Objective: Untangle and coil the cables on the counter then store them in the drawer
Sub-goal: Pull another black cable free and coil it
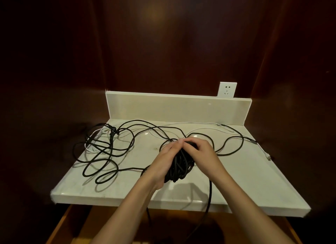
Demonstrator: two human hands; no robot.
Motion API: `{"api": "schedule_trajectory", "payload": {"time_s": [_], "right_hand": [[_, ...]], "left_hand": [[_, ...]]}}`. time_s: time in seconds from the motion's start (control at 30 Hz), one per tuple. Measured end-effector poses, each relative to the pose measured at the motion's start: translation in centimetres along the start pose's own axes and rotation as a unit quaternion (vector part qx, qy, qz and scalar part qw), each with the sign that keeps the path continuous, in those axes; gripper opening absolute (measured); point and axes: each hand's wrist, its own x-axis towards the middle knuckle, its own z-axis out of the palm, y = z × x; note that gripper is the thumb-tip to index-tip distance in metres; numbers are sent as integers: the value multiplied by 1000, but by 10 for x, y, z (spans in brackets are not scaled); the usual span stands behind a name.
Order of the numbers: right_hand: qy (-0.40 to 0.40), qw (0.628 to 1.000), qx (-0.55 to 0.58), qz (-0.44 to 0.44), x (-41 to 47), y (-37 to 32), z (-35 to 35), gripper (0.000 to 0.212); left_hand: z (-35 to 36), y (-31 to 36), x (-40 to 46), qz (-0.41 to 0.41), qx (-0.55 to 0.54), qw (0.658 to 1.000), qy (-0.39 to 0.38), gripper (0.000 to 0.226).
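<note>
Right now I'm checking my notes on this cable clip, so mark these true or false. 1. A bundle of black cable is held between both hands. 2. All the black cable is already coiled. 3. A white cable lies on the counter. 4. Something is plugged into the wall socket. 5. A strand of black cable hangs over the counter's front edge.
1. True: the left hand and the right hand hold the coiled black bundle.
2. False: loose black cable sprawls over the counter's left part.
3. True: a white cable runs along the back.
4. False: the wall socket has nothing plugged into it.
5. True: a hanging strand drops past the front edge.
</note>
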Motion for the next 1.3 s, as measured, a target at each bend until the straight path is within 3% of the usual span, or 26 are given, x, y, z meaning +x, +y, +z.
{"api": "schedule_trajectory", "payload": {"time_s": [0.2, 0.4, 0.63, 0.73, 0.9, 1.03, 1.1, 1.2, 1.3], "right_hand": [[-6, 1000, 3, 4, -8, -6, 6, 17], [62, 997, 41, -24, -16, -5, 18, 16], [95, 990, 100, -15, -12, -6, 15, 17], [92, 985, 140, 31, -12, -8, 13, 16], [27, 978, 188, 82, -9, -13, 5, 19], [-63, 981, 114, 141, 4, -12, -14, 32], [-86, 981, 120, 129, 9, -11, -32, 37], [-157, 981, 83, 77, 13, -15, -55, 13], [-152, 984, 51, 75, 17, -19, -64, 17]], "left_hand": [[0, -10, 6, -25, -24, 997, 66, 68], [-6, -13, 14, -74, 24, 991, 109, 104], [-8, 6, -3, -66, 80, 992, -76, 66], [-15, 6, -2, -54, 95, 988, -108, 51], [-11, 0, -2, -64, 61, 993, -83, 41], [-12, -5, -1, -72, 39, 995, -55, 42], [-16, -6, -1, -73, 31, 996, -50, 39], [-23, -7, 0, -61, 22, 995, -71, 35], [-27, -5, -1, -51, 17, 994, -100, 27]]}}
